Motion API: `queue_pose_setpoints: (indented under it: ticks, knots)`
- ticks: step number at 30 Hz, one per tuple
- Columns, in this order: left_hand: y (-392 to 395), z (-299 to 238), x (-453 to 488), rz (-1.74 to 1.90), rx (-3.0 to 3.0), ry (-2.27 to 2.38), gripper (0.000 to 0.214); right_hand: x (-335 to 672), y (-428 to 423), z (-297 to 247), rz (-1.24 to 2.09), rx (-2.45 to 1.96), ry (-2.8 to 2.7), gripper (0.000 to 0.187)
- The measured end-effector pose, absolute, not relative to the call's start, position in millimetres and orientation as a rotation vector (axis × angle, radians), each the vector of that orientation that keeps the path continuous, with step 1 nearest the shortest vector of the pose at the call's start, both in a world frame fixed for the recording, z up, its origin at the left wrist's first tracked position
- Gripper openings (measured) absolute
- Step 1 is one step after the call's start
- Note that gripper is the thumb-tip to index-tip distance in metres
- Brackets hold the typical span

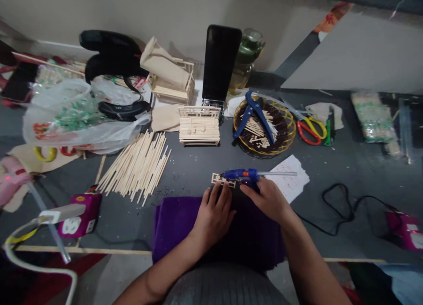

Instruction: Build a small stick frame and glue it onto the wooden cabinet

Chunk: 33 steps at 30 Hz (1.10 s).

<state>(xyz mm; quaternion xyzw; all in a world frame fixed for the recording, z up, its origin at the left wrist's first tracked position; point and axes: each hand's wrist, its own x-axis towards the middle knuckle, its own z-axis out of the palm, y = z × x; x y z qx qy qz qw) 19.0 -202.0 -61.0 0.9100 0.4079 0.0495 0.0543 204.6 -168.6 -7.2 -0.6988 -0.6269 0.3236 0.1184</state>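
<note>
Left hand (214,212): my fingers lie flat, pinning the small stick frame (223,180).
Right hand (269,198): I'm gripping the blue glue gun (243,175).
Risk: I judge hot glue could burn my fingertips.

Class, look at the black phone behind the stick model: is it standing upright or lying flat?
Upright. The phone stands on end near the wall, dark screen facing the camera.

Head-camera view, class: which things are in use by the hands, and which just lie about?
In use:
left hand on small wooden stick frame
right hand at blue glue gun
purple cloth

Lying about:
loose pile of wooden sticks
blue pliers in yellow wire basket
red-and-yellow scissors
upright black phone
</note>
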Motion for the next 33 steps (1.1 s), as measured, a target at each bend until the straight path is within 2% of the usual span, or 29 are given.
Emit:
queue_pose_setpoints:
  ticks: [24, 33]
  knots:
    - [-203.3, -62.2, 17.4, 0.173, 2.741, 1.240, 0.053, 205.1, -169.3, -6.0, 0.925, -2.030, -1.846, 0.027]
    - [-202.0, -62.3, 18.2, 0.195, 2.729, 1.238, 0.051, 205.8, -170.7, -9.0, 0.936, -2.013, -1.838, 0.030]
